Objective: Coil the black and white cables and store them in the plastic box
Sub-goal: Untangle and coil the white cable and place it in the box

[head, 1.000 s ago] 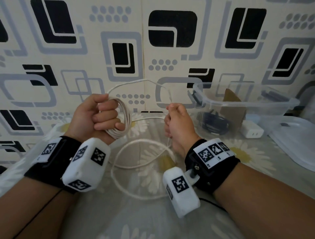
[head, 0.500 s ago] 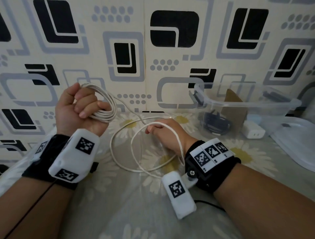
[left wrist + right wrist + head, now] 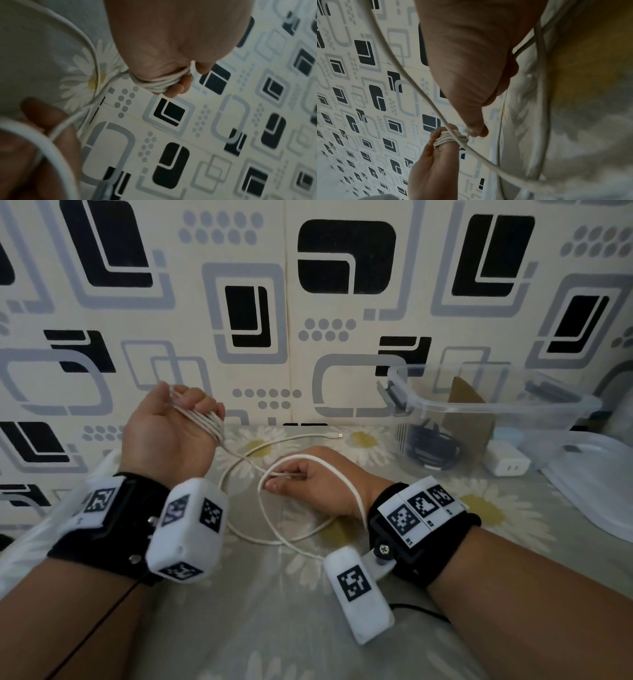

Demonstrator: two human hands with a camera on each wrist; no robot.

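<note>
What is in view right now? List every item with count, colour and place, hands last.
white cable: one, white, part coiled in the left hand, the rest looped loose on the bedsheet
black cable: one, black, coiled inside the plastic box
plastic box: one, clear, right, by the wall
cardboard piece: one, brown, upright in the box
charger: one, white, beside the box
lid: one, clear, far right
bedsheet: one, grey with daisies
left hand: grips the coil
right hand: pinches the loose cable

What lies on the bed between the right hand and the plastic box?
In the head view, between the right hand and the box lies only daisy-print sheet; the white cable's plug end rests just behind.
</note>
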